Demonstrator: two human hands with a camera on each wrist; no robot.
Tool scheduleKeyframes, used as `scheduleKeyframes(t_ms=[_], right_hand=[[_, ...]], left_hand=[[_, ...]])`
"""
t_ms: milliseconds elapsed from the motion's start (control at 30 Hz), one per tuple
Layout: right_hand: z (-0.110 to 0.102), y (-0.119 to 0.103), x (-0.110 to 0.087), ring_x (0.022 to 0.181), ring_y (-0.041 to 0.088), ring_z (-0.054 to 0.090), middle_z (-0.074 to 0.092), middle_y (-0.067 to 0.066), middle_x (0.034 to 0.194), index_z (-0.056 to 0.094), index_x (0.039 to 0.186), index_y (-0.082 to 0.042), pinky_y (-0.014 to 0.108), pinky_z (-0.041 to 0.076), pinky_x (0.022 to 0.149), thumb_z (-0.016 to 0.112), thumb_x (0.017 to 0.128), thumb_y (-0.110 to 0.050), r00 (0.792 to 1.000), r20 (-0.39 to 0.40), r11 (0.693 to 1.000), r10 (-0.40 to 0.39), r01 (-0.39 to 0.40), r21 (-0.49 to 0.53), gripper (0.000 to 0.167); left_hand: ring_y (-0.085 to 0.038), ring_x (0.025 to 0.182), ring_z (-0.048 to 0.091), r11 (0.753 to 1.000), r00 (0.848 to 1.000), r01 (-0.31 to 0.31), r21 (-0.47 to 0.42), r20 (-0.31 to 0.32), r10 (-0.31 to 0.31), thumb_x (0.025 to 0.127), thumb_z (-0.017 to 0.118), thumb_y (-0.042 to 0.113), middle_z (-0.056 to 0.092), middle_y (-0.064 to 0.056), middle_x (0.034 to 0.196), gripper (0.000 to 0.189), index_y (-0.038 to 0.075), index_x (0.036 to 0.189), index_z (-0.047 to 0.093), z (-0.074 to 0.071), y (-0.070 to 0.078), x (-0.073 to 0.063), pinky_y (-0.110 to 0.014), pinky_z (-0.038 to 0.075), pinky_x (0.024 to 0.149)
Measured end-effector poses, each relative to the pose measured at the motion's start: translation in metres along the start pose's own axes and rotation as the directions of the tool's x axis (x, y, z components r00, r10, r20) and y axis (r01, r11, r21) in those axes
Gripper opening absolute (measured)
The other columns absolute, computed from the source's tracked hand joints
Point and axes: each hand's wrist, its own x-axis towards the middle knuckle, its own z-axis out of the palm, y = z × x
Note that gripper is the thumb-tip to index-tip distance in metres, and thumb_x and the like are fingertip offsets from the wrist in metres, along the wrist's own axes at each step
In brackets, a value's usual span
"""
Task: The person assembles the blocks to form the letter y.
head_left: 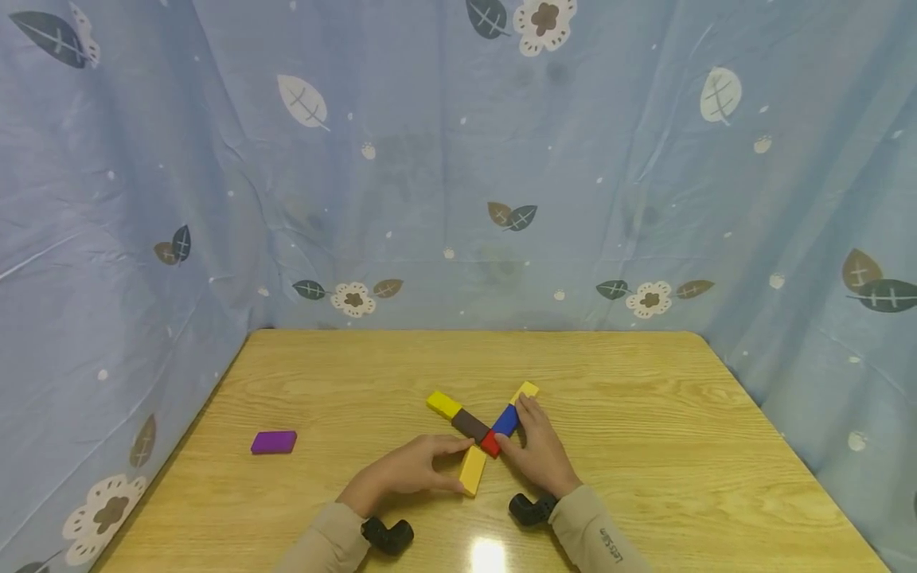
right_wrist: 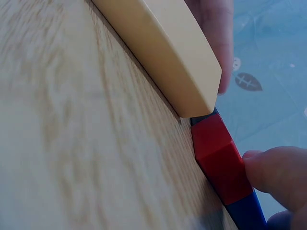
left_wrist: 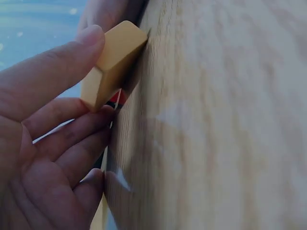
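Observation:
My left hand (head_left: 408,469) pinches a pale orange-yellow block (head_left: 472,470) between thumb and fingers, seen closely in the left wrist view. The block's far end lies beside a red block (head_left: 491,443). From the red block, one row runs up-left through a dark brown block (head_left: 470,425) to a bright yellow block (head_left: 444,404). Another row runs up-right through a blue block (head_left: 505,421) to a pale yellow block (head_left: 526,390). My right hand (head_left: 542,450) rests along this second row, its thumb touching the red block in the right wrist view.
A purple block (head_left: 274,442) lies apart on the left side of the wooden table (head_left: 645,398). Blue patterned cloth (head_left: 444,159) hangs behind the table and at both sides. Each wrist wears a black device (head_left: 388,536).

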Motion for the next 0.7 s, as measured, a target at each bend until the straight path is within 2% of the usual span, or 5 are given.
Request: scheduleKeyframes(t_ms=[400,700], right_hand=[[-0.0017,-0.0004,0.0022,0.143,0.037,0.021,0.029,0.020,0.152,0.036,0.142,0.007,0.054,0.025,0.114,0.061,0.091,-0.041,0.998,0.047,0.999,0.036,-0.036,0.007,0.074],[-0.0020,-0.0013,0.0017,0.143,0.037,0.022,0.030,0.020,0.152,0.036,0.142,0.006,0.054,0.025,0.114,0.062,0.090,-0.040,0.998,0.043,0.999,0.038,-0.039,0.008,0.074]], left_hand=[[-0.022,0.136,0.039,1.000,1.000,-0.004,-0.005,-0.008,0.004,0.086,0.062,0.047,0.041,-0.003,0.147,0.071,0.019,0.146,0.037,0.0032,-0.0029,-0.0018,-0.040,0.037,0.111],[-0.020,0.135,0.041,1.000,1.000,0.007,0.002,-0.005,-0.007,0.088,0.060,0.047,0.043,-0.001,0.146,0.066,0.021,0.145,0.039,0.0039,-0.0028,-0.0011,-0.038,0.038,0.110]])
